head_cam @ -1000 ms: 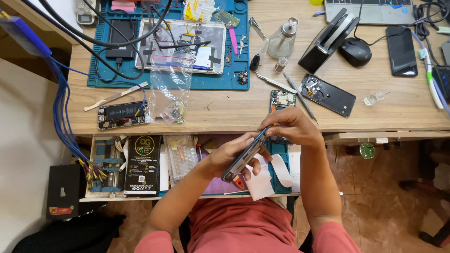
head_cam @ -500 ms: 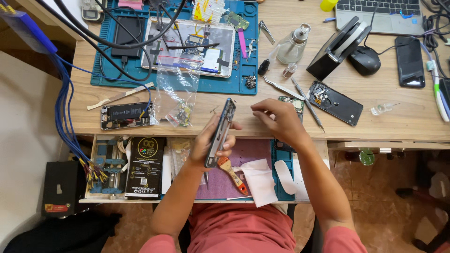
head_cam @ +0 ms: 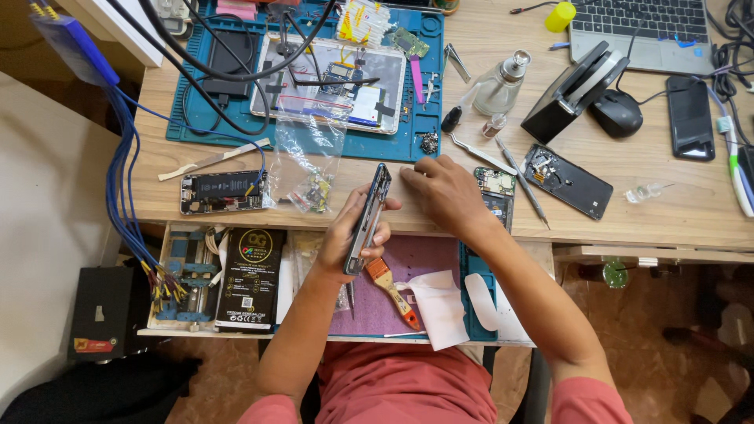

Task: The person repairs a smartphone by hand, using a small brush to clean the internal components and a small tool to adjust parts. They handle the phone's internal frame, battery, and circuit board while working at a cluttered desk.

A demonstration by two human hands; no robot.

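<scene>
Dark glass and metal make up the slim phone [head_cam: 367, 220] that the left hand [head_cam: 345, 235] clasps edge-up, fingers wrapped round its lower half, just over the front edge of the wooden desk [head_cam: 652, 212]. The right hand [head_cam: 444, 192] lies palm-down on the desk just beside the phone's top end, fingers loosely spread and flat, gripping nothing that shows (what lies under the palm is hidden).

Crinkled clear plastic bags [head_cam: 302, 161] lie near the left hand, and past them a flat opened phone with a black battery [head_cam: 221, 192]. A green circuit board [head_cam: 495, 180] sits just right of the right hand, with thin steel tweezers [head_cam: 481, 153] and a slender metal rod tool [head_cam: 525, 184] close by. Beyond those rests a black phone back shell [head_cam: 569, 180].

Below the desk edge a pulled-out drawer holds a smooth purple mat [head_cam: 424, 259], an orange-handled brush [head_cam: 391, 290] and soft white tissue [head_cam: 436, 306]. Bare wood lies between the right hand and the blue work mat [head_cam: 428, 86], and more toward the right front corner.
</scene>
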